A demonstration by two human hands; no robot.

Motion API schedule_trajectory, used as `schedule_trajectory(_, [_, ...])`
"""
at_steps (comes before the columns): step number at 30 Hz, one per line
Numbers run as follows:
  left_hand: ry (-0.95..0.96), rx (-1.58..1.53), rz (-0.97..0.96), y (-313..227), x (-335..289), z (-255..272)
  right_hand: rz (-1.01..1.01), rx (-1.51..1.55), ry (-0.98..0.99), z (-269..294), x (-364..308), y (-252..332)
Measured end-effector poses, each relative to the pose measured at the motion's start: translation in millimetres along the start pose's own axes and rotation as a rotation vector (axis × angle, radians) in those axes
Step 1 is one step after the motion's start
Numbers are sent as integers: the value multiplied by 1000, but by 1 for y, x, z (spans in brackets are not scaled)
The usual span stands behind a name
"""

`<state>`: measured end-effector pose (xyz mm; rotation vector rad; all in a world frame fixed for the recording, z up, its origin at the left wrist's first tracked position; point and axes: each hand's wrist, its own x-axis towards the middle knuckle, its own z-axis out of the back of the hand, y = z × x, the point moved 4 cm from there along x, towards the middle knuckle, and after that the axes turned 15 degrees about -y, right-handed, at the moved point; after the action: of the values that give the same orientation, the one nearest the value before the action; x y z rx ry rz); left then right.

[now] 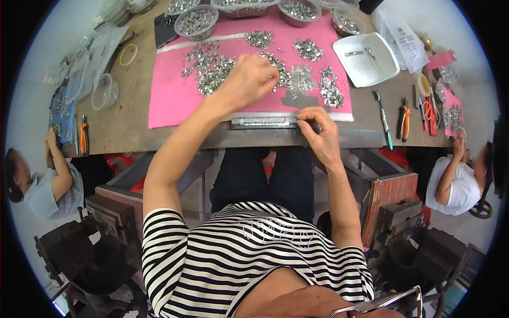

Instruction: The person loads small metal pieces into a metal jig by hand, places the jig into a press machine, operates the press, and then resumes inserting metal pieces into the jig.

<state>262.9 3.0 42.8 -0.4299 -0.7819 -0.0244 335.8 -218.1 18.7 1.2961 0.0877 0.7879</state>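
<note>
Left hand (249, 80) curled, right hand (321, 132) at a slim, silvery, dark-edged strip (261, 123) — whether either grips, I can't tell.

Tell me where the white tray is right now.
In the head view, the white tray sits at upper right, by the right edge of the pink mat, with the clear plastic bag to its right and the toothbrush below.

Piled parts (214, 78) lie on the mat (168, 103), before bowls (199, 36), left of the tray (367, 72).
</note>
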Motion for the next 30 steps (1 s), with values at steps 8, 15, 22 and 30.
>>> schedule_trajectory(8, [59,45,20,-22,-52,-1,-8,-38,1,-15,-9,-2])
schedule_trajectory(15, [-12,80,97,-27,-56,-5,-78,-39,23,-14,-9,-2])
schedule_trajectory(22, [-10,114,82,-31,-57,-5,-71,-98,131,-12,0,5])
schedule_trajectory(30, [-144,-244,297,-29,-62,-1,-122,-43,55,-11,-8,-4])
